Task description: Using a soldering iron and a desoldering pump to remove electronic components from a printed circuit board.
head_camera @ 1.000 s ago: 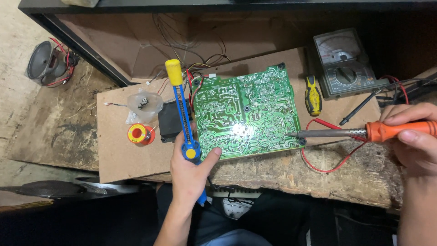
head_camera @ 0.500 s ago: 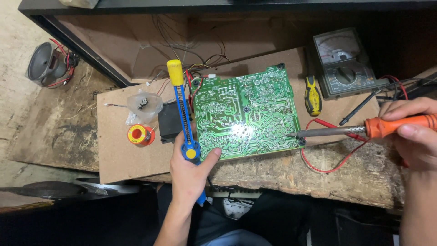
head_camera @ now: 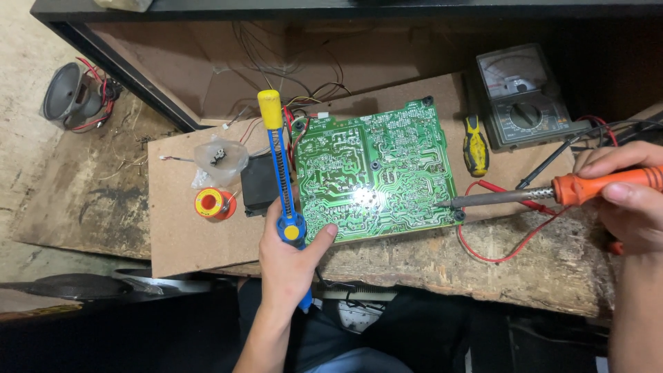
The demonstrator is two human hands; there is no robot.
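Resting between both closed grips, the circuit board [head_camera: 376, 176] meets the right hand's [head_camera: 632, 200] soldering iron [head_camera: 545, 193] and left hand's [head_camera: 290, 259] desoldering pump [head_camera: 280, 166].

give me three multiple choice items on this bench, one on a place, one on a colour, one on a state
1. Where does the soldering iron tip rest?
A. the circuit board's right edge
B. the solder spool
C. the meter

2. What colour is the iron's handle?
A. green
B. orange
C. white

3. What is the left hand doing?
A. lying flat and empty
B. gripping the blue and yellow desoldering pump
C. turning the meter dial

Answers:
1 A, the tip meets the green circuit board at its right edge.
2 B, the right hand grips an orange handle.
3 B, its fingers wrap the desoldering pump.
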